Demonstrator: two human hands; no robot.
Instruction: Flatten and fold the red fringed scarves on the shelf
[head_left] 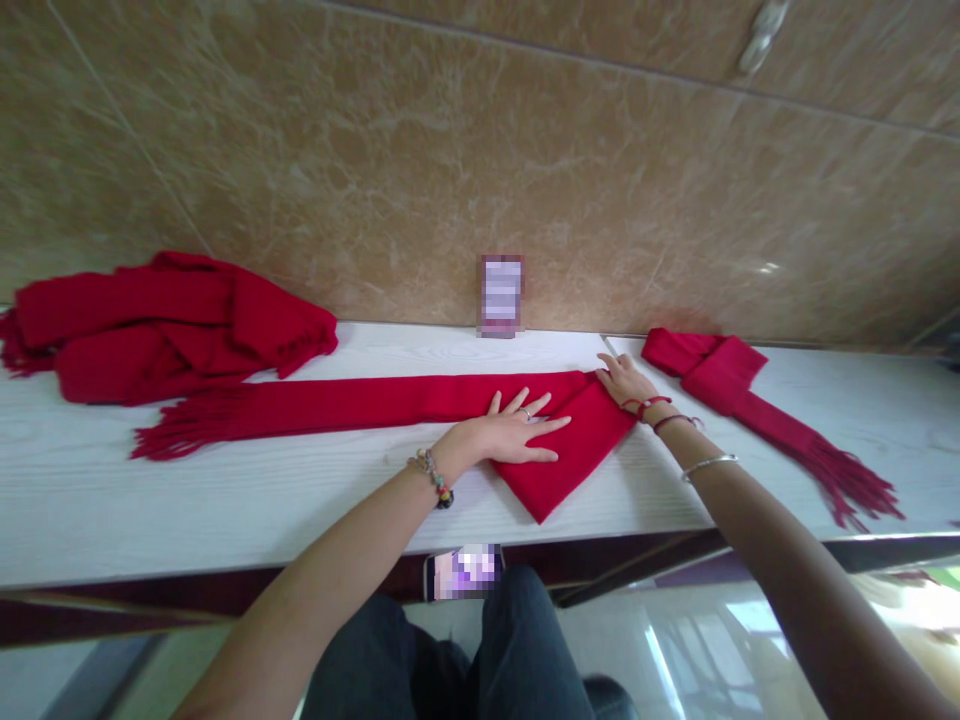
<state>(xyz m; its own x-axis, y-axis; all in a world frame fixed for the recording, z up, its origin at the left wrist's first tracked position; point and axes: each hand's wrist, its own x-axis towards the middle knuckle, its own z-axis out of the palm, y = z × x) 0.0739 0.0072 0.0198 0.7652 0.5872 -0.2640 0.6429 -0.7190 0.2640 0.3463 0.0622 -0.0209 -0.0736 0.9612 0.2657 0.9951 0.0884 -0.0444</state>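
Observation:
A long red scarf [352,402] lies across the white tabletop, its fringed end toward the left. Its right part is folded diagonally, making a triangular corner that points down toward me. My left hand [517,430] lies flat on the scarf by the fold, palm down with fingers spread, a ring on one finger. At the upper right corner of the fold, my right hand [626,382] rests with fingers apart, touching the scarf's edge. The fingertips there overlap the tabletop behind the cloth.
A heap of red scarves [172,330] sits at the left by the marbled wall [420,170]. Another red scarf [720,375], loosely folded with fringe, lies right. A blurred-out card-like item [501,295] stands against the wall. Below the white table's [262,520] front edge is a phone [463,574].

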